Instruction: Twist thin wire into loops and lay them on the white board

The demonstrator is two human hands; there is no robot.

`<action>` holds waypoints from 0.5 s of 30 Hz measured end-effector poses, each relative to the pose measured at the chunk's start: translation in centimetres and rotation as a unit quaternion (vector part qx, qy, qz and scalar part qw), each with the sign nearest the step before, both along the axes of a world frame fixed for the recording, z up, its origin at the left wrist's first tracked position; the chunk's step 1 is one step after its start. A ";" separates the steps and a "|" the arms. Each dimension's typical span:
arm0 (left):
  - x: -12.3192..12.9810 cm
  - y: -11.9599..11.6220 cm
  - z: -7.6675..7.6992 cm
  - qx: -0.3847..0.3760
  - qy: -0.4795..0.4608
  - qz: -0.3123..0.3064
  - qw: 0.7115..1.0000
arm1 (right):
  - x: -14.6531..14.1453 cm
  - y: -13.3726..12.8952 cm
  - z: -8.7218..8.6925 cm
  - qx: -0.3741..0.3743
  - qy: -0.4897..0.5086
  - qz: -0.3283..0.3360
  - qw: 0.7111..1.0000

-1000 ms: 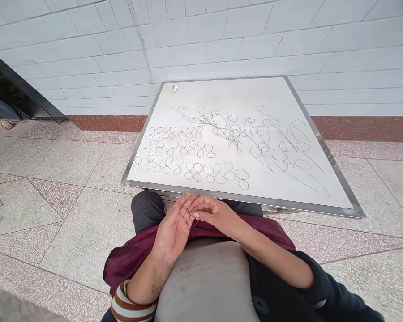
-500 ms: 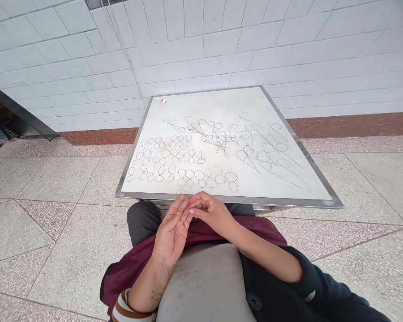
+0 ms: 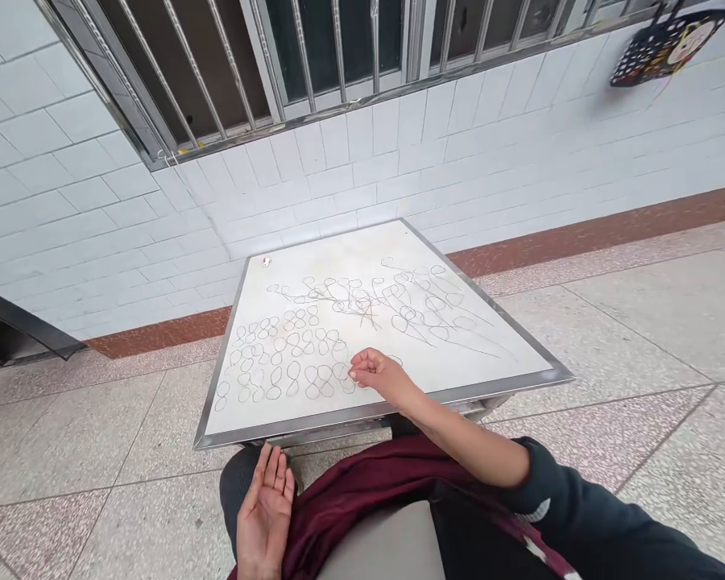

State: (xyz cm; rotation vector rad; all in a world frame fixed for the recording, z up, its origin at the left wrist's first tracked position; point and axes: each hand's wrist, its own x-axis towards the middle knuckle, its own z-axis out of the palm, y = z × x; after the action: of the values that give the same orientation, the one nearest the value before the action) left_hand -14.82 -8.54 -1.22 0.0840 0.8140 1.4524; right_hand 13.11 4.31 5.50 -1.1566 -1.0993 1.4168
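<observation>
A white board with a metal rim (image 3: 350,415) bears several figure-eight wire loops (image 3: 293,379) in rows at its left. Longer wires with looped ends (image 3: 441,302) lie tangled toward its back and right. Above the front rows hovers my right hand (image 3: 378,377), its thumb and fingertips pinched together; whatever sits between them is too small to make out. Palm up over my knee, in front of the board's near left edge, my left hand (image 3: 269,503) has its fingers stretched out and holds nothing.
A small white and red item (image 3: 267,262) lies at the board's back left corner. Behind stands a tiled wall with a barred window (image 3: 314,56). A patterned bag (image 3: 664,50) hangs at the upper right.
My hands have parted. The right one has moved forward over the board, while the left has dropped back and left, opening out. The view has tilted up, showing the window and bag.
</observation>
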 end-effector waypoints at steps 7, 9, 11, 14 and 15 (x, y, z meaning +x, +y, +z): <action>-2.7 -1.1 -6.6 0.091 -0.016 0.002 0.996 | 3.2 6.7 -0.6 -0.028 -0.090 -0.054 0.994; -2.9 -0.8 -7.6 0.117 -0.055 -0.028 0.991 | 3.2 8.8 -0.7 -0.038 -0.114 -0.051 0.991; -3.2 -0.4 -8.3 0.140 -0.078 -0.050 0.986 | 2.6 10.8 -0.8 -0.049 -0.136 -0.043 0.989; -3.8 0.1 -9.4 0.163 -0.088 -0.066 0.981 | 1.1 13.8 -1.1 -0.071 -0.167 -0.028 0.983; -4.0 0.1 -9.8 0.168 -0.091 -0.071 0.979 | 0.6 14.7 -1.3 -0.079 -0.176 -0.022 0.981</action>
State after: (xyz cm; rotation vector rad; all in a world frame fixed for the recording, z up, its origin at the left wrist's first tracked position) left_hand -18.84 -8.39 -11.01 0.2562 0.3992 1.4271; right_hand 13.68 19.01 4.21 -1.5812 -1.2085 1.3135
